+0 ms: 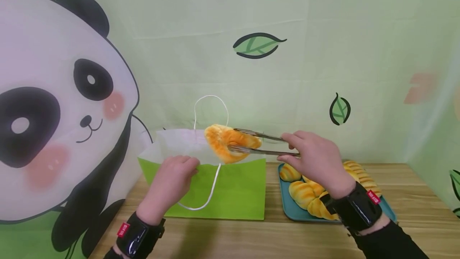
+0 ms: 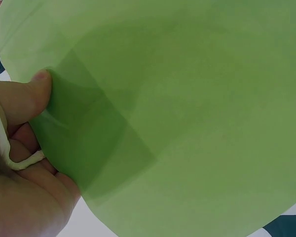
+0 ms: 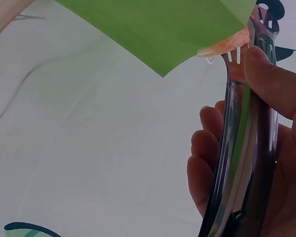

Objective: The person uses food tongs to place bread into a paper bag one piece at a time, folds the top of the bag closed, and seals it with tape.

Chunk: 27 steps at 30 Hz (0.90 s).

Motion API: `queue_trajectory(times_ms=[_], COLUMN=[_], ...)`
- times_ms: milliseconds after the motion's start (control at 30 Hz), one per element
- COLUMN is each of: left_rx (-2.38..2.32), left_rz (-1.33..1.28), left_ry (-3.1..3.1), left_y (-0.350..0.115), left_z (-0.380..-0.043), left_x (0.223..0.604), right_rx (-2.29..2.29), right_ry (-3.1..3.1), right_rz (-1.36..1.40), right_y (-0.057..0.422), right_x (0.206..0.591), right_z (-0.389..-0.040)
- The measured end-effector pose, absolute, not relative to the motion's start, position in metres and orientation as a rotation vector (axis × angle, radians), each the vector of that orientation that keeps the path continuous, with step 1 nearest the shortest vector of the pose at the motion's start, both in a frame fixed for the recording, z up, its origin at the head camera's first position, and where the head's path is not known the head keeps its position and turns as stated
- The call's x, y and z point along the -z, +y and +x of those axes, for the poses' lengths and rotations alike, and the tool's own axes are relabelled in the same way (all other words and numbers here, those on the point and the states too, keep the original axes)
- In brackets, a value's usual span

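My right hand (image 1: 320,157) grips metal tongs (image 3: 264,133) between thumb and fingers. Their tips clamp a golden, curved croissant-like bread (image 1: 218,141), held above the front rim of a green paper bag (image 1: 237,193) with a white inside. In the right wrist view, the bag covers most of the bread. My left hand (image 1: 174,177) is at the bag's front rim, left of the bread. The left wrist view shows its thumb (image 2: 29,98) on the green side and its fingers behind the edge, pinching the paper. The bag's white cord handle (image 2: 24,160) runs across that hand.
Right of the bag, a blue tray (image 1: 287,207) holds several breads (image 1: 302,194), partly hidden by my right wrist. Both stand on a wood-grain table (image 1: 248,239). Behind hangs a pale green backdrop (image 1: 172,59) printed with a panda and leaves. The rear cord handle (image 1: 212,96) stands upright.
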<state>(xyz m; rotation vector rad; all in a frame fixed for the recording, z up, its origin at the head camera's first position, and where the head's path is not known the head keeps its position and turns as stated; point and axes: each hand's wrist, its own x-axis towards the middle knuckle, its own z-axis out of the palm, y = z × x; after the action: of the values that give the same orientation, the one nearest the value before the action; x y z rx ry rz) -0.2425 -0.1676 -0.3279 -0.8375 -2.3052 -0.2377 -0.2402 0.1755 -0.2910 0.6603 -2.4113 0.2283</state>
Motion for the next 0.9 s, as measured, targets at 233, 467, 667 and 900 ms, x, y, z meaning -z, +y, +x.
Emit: queue_trajectory(times_ms=[233, 467, 667, 900], left_rx=[0.239, 0.241, 0.239, 0.228], left_rz=[-0.840, -0.844, -0.840, -0.842], left_ry=[-2.300, -2.289, -2.295, -2.288], left_y=[-0.1680, -0.1679, -0.1673, -0.1673], left_z=[-0.2429, -0.2431, -0.2432, -0.2441], left_x=[0.3279, 0.3282, 0.3279, 0.3283], right_rx=[-0.193, -0.181, -0.179, -0.196], right_ry=[-2.461, -2.501, -2.520, -2.542], right_rz=[0.661, 0.650, 0.643, 0.640], right_y=[0.1735, 0.1722, 0.1721, 0.1710], right_x=[0.2877, 0.2873, 0.2874, 0.2861], right_z=[-0.2410, -0.2435, -0.2442, -0.2449])
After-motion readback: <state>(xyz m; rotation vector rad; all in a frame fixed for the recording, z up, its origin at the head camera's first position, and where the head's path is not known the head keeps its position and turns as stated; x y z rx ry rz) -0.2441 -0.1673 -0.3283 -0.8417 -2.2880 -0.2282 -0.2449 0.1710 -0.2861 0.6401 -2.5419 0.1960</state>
